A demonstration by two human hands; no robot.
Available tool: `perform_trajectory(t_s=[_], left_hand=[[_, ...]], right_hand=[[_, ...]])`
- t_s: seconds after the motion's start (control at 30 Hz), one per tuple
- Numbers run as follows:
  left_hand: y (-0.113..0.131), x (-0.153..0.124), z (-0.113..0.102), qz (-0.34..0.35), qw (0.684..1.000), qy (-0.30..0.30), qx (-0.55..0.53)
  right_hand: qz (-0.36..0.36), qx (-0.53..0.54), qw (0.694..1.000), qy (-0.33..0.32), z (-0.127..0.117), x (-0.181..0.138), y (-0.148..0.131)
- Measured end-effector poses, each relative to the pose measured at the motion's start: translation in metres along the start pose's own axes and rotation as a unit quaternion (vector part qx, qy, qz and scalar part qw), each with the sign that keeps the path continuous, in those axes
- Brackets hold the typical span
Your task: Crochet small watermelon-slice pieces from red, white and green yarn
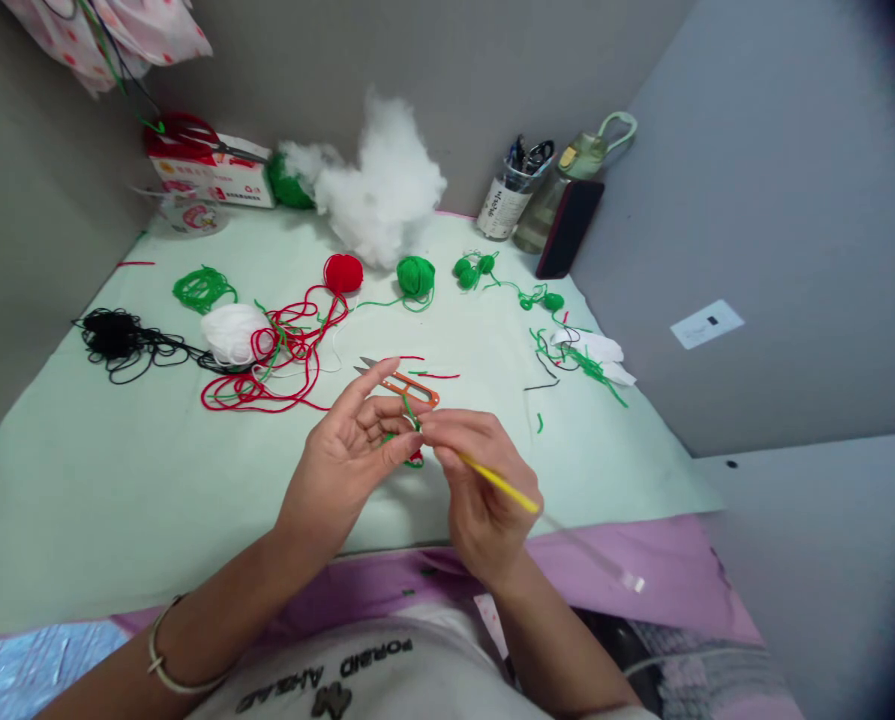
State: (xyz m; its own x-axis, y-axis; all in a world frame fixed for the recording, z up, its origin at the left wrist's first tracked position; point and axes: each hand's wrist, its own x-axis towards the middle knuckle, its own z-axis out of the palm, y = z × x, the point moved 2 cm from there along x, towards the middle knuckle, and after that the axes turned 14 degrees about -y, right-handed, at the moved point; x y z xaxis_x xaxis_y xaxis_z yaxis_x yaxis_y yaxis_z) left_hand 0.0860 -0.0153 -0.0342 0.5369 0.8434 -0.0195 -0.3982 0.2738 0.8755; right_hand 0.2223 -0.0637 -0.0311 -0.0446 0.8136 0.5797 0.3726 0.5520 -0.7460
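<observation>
My left hand (353, 440) pinches a small red and green crochet piece (415, 458) between thumb and fingers, with green yarn running over the index finger. My right hand (477, 480) is closed round a yellow-handled crochet hook (501, 485), its tip at the piece. Both hands meet above the near middle of the pale green table cover (102, 480). Orange thread snips (402, 382) lie on the cover just behind my fingers.
Red yarn ball (343, 272), green yarn ball (415, 275), white yarn (231, 332), black yarn (111, 335) and loose red strands (282, 370) lie behind. White stuffing (387, 190), a box (211, 175), a pen jar (508, 200), a bottle (567, 175) stand at the back wall.
</observation>
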Motion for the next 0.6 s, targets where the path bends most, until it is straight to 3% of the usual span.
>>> perform_trajectory(t_s=[0.17, 0.3, 0.4, 0.6], left_hand=[[-0.004, -0.003, 0.0, 0.015, 1.0, 0.009, 0.012], [-0.003, -0.005, 0.003, 0.012, 0.999, 0.023, -0.021], [0.0, -0.006, 0.007, -0.021, 0.997, 0.029, -0.07], [0.003, -0.001, 0.003, -0.047, 0.994, 0.04, -0.095]], right_hand=[[-0.067, -0.205, 0.975, -0.043, 0.005, -0.009, 0.002], [-0.066, -0.269, 0.961, -0.018, 0.009, -0.013, 0.005], [-0.065, -0.238, 0.969, 0.001, 0.012, -0.015, 0.008], [0.006, -0.003, 0.999, 0.043, 0.005, -0.007, 0.012]])
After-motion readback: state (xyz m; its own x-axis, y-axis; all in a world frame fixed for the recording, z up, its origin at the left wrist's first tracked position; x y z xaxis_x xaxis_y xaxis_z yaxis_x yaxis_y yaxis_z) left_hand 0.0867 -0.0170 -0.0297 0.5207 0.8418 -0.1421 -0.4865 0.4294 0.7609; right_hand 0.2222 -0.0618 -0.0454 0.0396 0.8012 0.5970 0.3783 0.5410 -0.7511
